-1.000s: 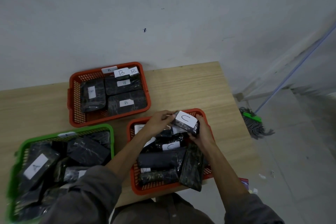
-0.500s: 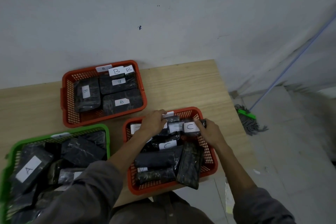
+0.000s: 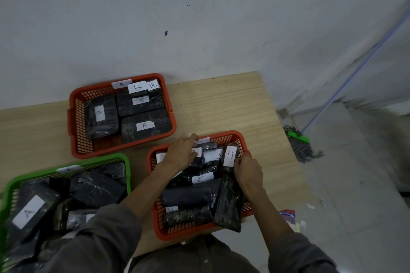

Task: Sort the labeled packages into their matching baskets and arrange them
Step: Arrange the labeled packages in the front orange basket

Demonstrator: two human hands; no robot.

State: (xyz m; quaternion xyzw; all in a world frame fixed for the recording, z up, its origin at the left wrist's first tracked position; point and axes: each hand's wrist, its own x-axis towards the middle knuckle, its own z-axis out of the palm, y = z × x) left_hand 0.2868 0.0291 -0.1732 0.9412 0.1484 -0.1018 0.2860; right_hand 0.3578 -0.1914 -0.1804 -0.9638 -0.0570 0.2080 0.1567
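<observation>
Both hands work in the C basket point(image 3: 243, 139) at the bench's point(image 3: 233, 104) near right corner. The right hand point(image 3: 249, 172) has its fingers curled round the lower end of a C package point(image 3: 229, 157) standing tilted against the basket's far right wall; the left hand point(image 3: 183, 153) lies with fingers fairly straight, pressing on the packages at the far left of the same basket. The step looks like seating this package in the back row: lay it down label up beside the neighbouring C labels while the left hand holds the row from sliding. A long package point(image 3: 228, 204) leans over the basket's near right rim and crowds the right wrist; it should be flattened next. The B basket point(image 3: 73, 122) sits neatly filled toward the far edge; the green A basket point(image 3: 66, 162) at the near left is a loose heap. A mop point(image 3: 299, 142) lies on the floor beyond.
</observation>
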